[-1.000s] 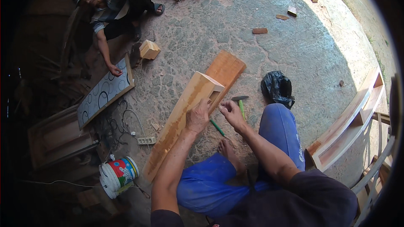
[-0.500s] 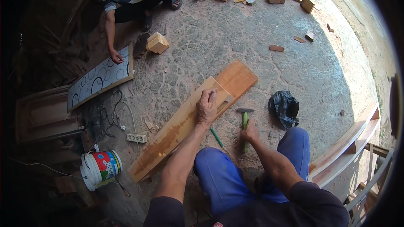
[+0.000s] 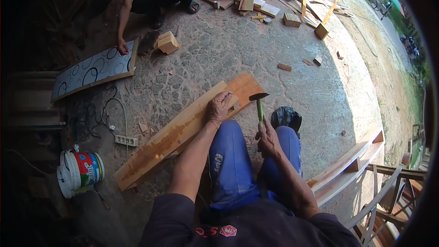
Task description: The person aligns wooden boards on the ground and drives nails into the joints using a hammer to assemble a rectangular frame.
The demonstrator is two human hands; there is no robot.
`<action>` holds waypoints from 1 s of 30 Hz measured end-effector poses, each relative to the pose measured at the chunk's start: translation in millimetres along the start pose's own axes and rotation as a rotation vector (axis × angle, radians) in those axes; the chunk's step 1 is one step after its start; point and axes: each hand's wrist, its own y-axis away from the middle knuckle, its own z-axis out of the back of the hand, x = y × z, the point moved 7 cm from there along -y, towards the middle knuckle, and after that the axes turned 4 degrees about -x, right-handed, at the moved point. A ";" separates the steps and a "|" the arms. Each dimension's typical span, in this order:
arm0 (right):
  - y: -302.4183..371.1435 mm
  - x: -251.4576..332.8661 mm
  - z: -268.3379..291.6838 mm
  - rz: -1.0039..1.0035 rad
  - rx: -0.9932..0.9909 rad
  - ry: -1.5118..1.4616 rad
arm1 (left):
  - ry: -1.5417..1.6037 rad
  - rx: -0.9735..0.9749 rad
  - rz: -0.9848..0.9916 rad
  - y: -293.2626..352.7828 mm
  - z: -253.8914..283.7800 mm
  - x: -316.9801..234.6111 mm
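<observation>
Head view: I have the right hand (image 3: 269, 140) clasping the hammer (image 3: 259, 105); whether the left hand (image 3: 220, 106) pinches anything, I can't tell. Beneath it, the board (image 3: 171, 135) slants over a plank (image 3: 244, 86). Probably pre-strike; next calls for careful aim.

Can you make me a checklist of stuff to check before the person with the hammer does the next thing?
1. Hammer held properly: ok, the right hand grips its green handle.
2. Left hand on the pale board: ok, it is near the board's far end.
3. Hammer head away from the left hand: ok, it is off to the right, with a gap.
4. Anything tiny pinched in the left hand: cannot tell, too small to see.
5. Other person's hand out of the way: ok, it is by the patterned panel.
6. Floor tidy: not ok, wood scraps lie about.
</observation>
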 end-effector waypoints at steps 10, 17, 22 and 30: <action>9.0 48.8 13.3 0.427 0.026 0.497 | -0.090 0.030 -0.026 -2.0 -5.9 -0.1; 4.7 77.5 1.0 0.672 0.017 0.478 | -0.157 -0.029 0.006 -8.2 -4.6 6.8; -9.1 73.5 -6.6 0.643 0.054 0.494 | -0.132 -0.032 0.062 -4.3 -2.5 -6.1; -20.7 69.0 -11.5 0.636 0.096 0.562 | -0.178 0.012 0.077 -5.9 -1.6 -5.4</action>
